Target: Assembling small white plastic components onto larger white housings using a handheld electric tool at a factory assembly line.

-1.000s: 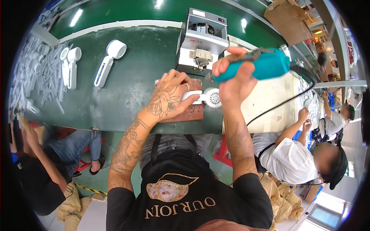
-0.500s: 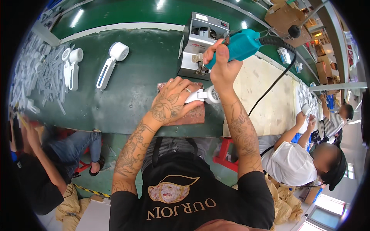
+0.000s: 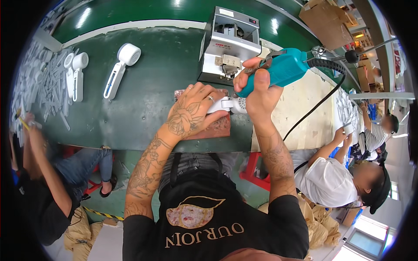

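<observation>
My left hand is wrapped over the handle of a small white handheld fan, pressing it on a reddish-brown block. The fan's round grilled head points right, beyond the block's edge. In my right hand is a teal electric screwdriver, fingers closed round its body. It slants down to the left, its lower end just above the fan's head; I cannot tell if the tip touches. Just beyond both hands stands a silver screw feeder.
Another white fan lies left on the green tabletop, and two more beside a heap of pale plastic parts. A black cable loops off the screwdriver over beige sheeting. Co-workers sit on both sides.
My right hand has brought the screwdriver down and right, away from the screw feeder and closer to the fan's head. My left hand still holds the fan on the block.
</observation>
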`<action>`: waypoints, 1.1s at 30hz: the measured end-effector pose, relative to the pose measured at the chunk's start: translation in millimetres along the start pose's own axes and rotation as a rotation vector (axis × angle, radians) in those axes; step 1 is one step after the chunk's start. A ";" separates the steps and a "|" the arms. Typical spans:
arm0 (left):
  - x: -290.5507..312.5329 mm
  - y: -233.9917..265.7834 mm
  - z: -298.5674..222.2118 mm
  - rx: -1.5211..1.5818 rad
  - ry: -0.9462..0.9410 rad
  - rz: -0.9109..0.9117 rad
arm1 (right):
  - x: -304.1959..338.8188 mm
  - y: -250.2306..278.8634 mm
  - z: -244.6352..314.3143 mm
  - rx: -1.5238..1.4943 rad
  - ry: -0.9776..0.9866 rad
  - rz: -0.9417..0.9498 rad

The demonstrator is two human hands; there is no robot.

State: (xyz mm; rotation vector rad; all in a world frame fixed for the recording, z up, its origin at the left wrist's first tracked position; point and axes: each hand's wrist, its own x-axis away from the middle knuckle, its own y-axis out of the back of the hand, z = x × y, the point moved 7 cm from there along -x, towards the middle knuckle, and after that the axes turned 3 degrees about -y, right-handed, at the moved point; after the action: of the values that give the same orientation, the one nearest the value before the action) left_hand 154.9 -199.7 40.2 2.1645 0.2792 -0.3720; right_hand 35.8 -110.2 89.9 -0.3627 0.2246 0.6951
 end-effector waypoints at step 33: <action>0.6 0.5 -4.5 0.008 -0.019 -0.031 | -42.7 -11.4 -8.0 0.117 0.178 -0.014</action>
State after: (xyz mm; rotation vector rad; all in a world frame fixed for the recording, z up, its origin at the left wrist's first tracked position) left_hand 156.3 -196.4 42.9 2.1654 0.3016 -0.4111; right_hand 10.8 -146.3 99.1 -0.3144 0.4293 0.6327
